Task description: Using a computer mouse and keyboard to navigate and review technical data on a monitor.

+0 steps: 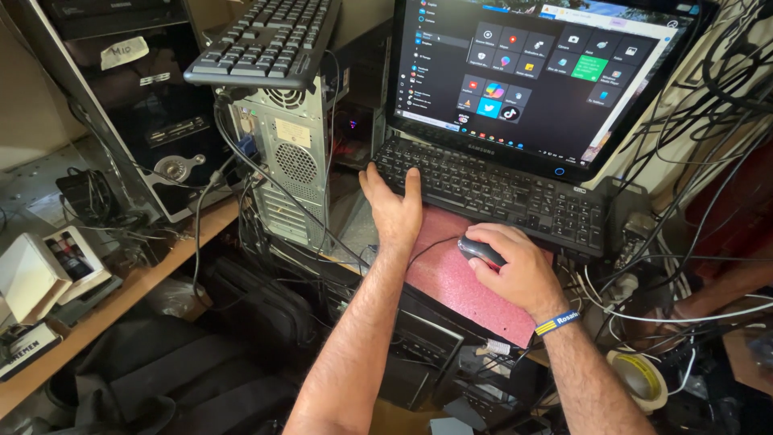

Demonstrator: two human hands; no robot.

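Mouse [481,250] lies on the pink mat [451,282], just in front of the black keyboard [499,189], and the right hand [515,270] covers it, fingers curved over its top. Left hand [393,211] rests flat and relaxed at the keyboard's left corner (probably to steady it), holding nothing.

Computer repair workshop, cluttered bench area. Evidence: grey tower case [294,157] with rear panel exposed, spare keyboard [266,40] stacked on top; black tower [145,105] leaning at left with paper label; monitor [539,72] showing start menu, propped against tangled cables [700,105]; second keyboard [499,189] before it; tape roll [640,377]; wooden shelf [121,298] with small boxes; bags on floor below.
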